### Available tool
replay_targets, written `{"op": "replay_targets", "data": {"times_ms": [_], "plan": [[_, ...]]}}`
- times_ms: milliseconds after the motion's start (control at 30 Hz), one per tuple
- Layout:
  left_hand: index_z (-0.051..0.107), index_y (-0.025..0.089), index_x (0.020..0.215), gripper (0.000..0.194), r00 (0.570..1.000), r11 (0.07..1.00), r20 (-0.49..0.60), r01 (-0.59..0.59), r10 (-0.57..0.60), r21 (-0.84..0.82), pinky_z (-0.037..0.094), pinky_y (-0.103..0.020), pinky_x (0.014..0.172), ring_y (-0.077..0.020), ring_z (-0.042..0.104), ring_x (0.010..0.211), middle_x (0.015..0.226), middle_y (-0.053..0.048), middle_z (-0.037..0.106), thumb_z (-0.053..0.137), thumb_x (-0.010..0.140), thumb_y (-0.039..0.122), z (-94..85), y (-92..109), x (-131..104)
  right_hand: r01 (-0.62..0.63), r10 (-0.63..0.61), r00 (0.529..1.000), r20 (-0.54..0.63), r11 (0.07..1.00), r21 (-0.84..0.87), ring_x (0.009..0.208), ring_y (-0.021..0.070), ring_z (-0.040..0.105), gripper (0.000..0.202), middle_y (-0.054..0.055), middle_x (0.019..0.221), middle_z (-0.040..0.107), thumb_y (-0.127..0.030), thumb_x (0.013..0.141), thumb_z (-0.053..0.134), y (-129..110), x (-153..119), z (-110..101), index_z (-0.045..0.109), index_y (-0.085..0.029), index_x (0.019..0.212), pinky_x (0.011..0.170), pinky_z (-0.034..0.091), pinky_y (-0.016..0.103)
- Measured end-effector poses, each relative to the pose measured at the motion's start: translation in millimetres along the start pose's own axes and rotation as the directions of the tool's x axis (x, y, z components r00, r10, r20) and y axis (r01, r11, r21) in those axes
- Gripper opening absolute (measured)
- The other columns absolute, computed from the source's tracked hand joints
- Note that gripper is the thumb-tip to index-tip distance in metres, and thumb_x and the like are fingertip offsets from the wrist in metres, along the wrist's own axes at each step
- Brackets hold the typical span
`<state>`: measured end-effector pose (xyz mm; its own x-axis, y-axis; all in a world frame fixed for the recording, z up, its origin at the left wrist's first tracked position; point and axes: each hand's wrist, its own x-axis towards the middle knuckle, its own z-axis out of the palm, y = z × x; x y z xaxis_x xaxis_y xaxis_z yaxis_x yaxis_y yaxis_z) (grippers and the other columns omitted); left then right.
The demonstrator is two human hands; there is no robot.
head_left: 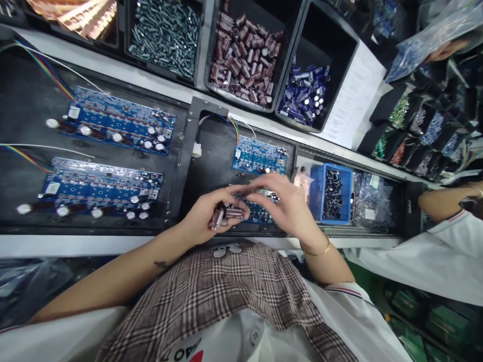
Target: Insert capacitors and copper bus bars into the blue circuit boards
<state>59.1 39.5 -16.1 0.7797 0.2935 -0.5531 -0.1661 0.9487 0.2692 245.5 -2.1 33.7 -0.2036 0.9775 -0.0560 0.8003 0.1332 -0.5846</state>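
My left hand (206, 213) is closed around several brown cylindrical capacitors (234, 213), which stick out between its fingers and palm. My right hand (285, 203) meets it fingertip to fingertip, thumb and fingers curled together in a pinch. Its fingertips are slightly blurred, and whatever they hold cannot be made out. Beneath both hands lies a blue circuit board (258, 213), partly covered by my right hand. Just beyond them, a second blue circuit board (260, 156) with coloured wires rests in the same black fixture.
Two more boards with capacitors, an upper board (121, 120) and a lower board (101, 186), lie at left. Behind stand bins of brown capacitors (245, 58), blue capacitors (305, 93) and screws (164, 35). A blue box (350, 193) holds black parts at right, near another person's arm (441, 203).
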Motion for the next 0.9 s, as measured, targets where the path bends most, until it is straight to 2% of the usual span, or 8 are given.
{"op": "replay_targets", "data": {"times_ms": [133,267,333,400,500,600,733,900], "plan": [[0.068,0.007,0.088,0.025,0.996,0.975,0.012,0.085,-0.084,-0.203,0.026,-0.012,0.032,-0.009,0.049,0.048,0.076,-0.012,0.065,0.057,0.071,0.021,-2.5,0.7,-0.1,-0.1,0.065,0.99,-0.127,0.953,-0.287,0.103,0.0216,0.059,0.02,0.004,0.106,0.07,-0.022,0.097,0.047,33.7,18.7,13.7,0.061,-0.023,0.111,0.108,0.034,0.046],[0.069,0.007,0.09,0.025,0.991,0.963,-0.106,0.053,-0.084,-0.265,0.052,-0.022,0.047,-0.019,0.067,0.072,0.094,-0.018,0.07,0.051,0.077,0.017,0.9,1.9,-2.7,-0.108,0.073,0.992,-0.106,0.921,-0.374,0.101,0.0208,0.061,0.024,0.004,0.104,0.069,-0.02,0.097,0.042,50.8,27.4,27.2,0.061,-0.023,0.111,0.115,0.026,0.05],[0.069,0.007,0.093,0.027,0.987,0.959,-0.146,0.024,-0.068,-0.281,0.056,-0.026,0.053,-0.0214,0.069,0.077,0.095,-0.018,0.07,0.049,0.078,0.016,1.5,3.9,-3.4,-0.097,0.062,0.993,-0.103,0.921,-0.378,0.1,0.0202,0.063,0.024,0.004,0.103,0.069,-0.021,0.097,0.041,52.1,28.0,29.7,0.061,-0.023,0.111,0.117,0.025,0.051],[0.069,0.007,0.091,0.025,0.987,0.959,-0.156,-0.009,-0.037,-0.285,0.053,-0.023,0.047,-0.0195,0.067,0.069,0.089,-0.017,0.07,0.049,0.079,0.016,0.6,6.8,-3.6,-0.088,0.05,0.993,-0.11,0.92,-0.383,0.099,0.0204,0.063,0.023,0.005,0.103,0.069,-0.022,0.098,0.042,51.6,28.1,29.9,0.061,-0.022,0.111,0.117,0.025,0.051],[0.067,0.007,0.085,0.02,0.993,0.968,-0.116,-0.035,0.007,-0.247,0.035,-0.015,0.031,-0.0115,0.055,0.049,0.074,-0.011,0.063,0.051,0.079,0.017,-2.1,11.8,-3.9,-0.082,0.042,0.993,-0.11,0.919,-0.385,0.098,0.0211,0.064,0.023,0.005,0.103,0.07,-0.022,0.097,0.042,51.3,28.7,28.2,0.061,-0.021,0.109,0.116,0.027,0.053],[0.067,0.008,0.089,0.016,0.996,0.983,-0.076,-0.05,0.037,-0.178,0.023,-0.011,0.028,-0.006,0.045,0.044,0.072,-0.005,0.056,0.056,0.081,0.016,-3.8,15.1,-4.0,-0.071,0.038,0.995,-0.091,0.916,-0.396,0.095,0.0209,0.065,0.022,0.005,0.1,0.07,-0.021,0.096,0.044,51.5,30.2,25.8,0.063,-0.02,0.108,0.116,0.029,0.052],[0.067,0.01,0.1,0.019,0.991,0.992,-0.11,-0.086,0.076,-0.092,0.022,-0.008,0.029,-0.0039,0.045,0.047,0.075,-0.002,0.053,0.063,0.083,0.017,-4.7,14.9,-1.7,-0.063,0.042,0.997,-0.058,0.901,-0.43,0.092,0.0207,0.064,0.021,0.006,0.097,0.07,-0.021,0.095,0.046,50.9,33.2,22.6,0.064,-0.019,0.106,0.115,0.031,0.052],[0.066,0.01,0.103,0.019,0.989,0.99,-0.132,-0.078,0.063,-0.116,0.024,-0.009,0.03,-0.0047,0.047,0.048,0.077,-0.002,0.053,0.06,0.086,0.016,-9.8,11.6,2.7,-0.036,0.034,0.999,-0.014,0.886,-0.462,0.09,0.0213,0.064,0.021,0.006,0.096,0.07,-0.022,0.095,0.046,48.8,34.5,20.0,0.064,-0.019,0.104,0.113,0.033,0.054]]}}
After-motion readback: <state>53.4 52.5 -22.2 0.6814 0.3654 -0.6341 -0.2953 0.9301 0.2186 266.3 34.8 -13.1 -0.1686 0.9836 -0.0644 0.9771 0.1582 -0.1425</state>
